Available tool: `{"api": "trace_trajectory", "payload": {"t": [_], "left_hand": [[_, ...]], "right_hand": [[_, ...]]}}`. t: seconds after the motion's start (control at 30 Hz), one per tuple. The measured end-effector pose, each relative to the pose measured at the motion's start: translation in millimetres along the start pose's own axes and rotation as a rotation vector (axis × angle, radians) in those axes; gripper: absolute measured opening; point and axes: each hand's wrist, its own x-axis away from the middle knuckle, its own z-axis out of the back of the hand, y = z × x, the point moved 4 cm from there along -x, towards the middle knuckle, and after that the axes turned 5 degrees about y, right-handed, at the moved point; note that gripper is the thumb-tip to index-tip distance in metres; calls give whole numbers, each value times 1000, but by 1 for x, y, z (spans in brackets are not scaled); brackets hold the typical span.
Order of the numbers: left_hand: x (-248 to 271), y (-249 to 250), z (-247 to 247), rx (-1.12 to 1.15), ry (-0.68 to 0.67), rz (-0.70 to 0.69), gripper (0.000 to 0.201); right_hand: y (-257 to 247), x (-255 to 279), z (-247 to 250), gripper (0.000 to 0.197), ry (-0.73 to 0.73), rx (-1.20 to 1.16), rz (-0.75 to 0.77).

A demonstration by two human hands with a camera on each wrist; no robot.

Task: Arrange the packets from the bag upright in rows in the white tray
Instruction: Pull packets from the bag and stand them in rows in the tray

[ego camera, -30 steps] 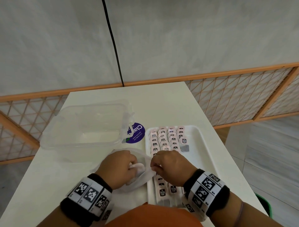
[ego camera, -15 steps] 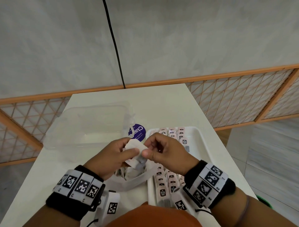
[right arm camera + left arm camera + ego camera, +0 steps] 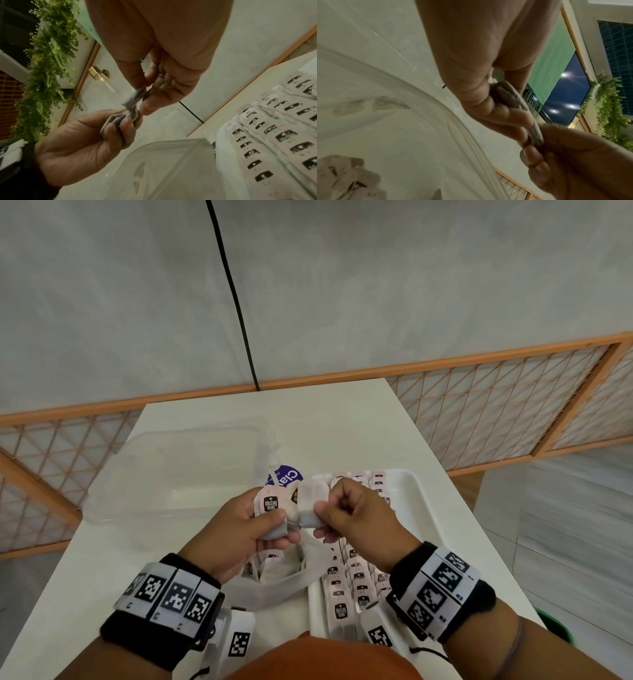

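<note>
My left hand [image 3: 253, 522] grips a small bunch of pale pink packets [image 3: 270, 505] with a dark label, raised above the table. My right hand [image 3: 346, 515] pinches one packet [image 3: 310, 505] at the bunch's right edge, thumb against fingers. The wrist views show the same: the left hand [image 3: 96, 136] clasps the packets [image 3: 118, 120], and the right fingers [image 3: 536, 163] hold the packet edge [image 3: 537, 134]. Below the hands lies the open translucent bag [image 3: 284, 577] with more packets inside. The white tray [image 3: 428, 529] on the right holds several upright rows of packets [image 3: 356, 580].
A clear plastic box [image 3: 178, 470] stands on the white table [image 3: 342, 422] to the left of the tray. A round purple label [image 3: 286, 477] lies between box and tray. An orange lattice railing [image 3: 513, 392] runs behind the table, whose right edge is close to the tray.
Both hands have risen out of the bag with a bunch of packets. The bunch now faces up with its label showing, and the right hand pinches one packet at its edge.
</note>
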Motion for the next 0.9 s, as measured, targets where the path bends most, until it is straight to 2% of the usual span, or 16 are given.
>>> {"api": "trace_trajectory", "payload": {"t": [0.07,0.17,0.27,0.37,0.5,0.67,0.8,0.9], "left_hand": [[-2,0,1,-6,40,-27,20],[-4,0,0,-2,70,-49,21],[-4,1,-6,17,49,-61,20],[-7,1,-7,24,45,-73,20],[-8,0,-6,23,27,-77,28],[-10,1,-4,-74,182,-142,11],[-12,0,5,-174,302,-181,6],[-13,-3,11,-181,348,-165,6]], "right_hand": [[-6,0,6,23,100,171,98],[-14,2,7,21,211,439,371],[-16,6,-6,11,145,683,722],[-10,8,-13,4,75,699,805],[-6,5,-12,3,52,588,728],[-7,3,-11,9,-21,385,590],[-6,-3,-1,16,-20,45,222],[-7,-3,6,17,-8,-155,49]]}}
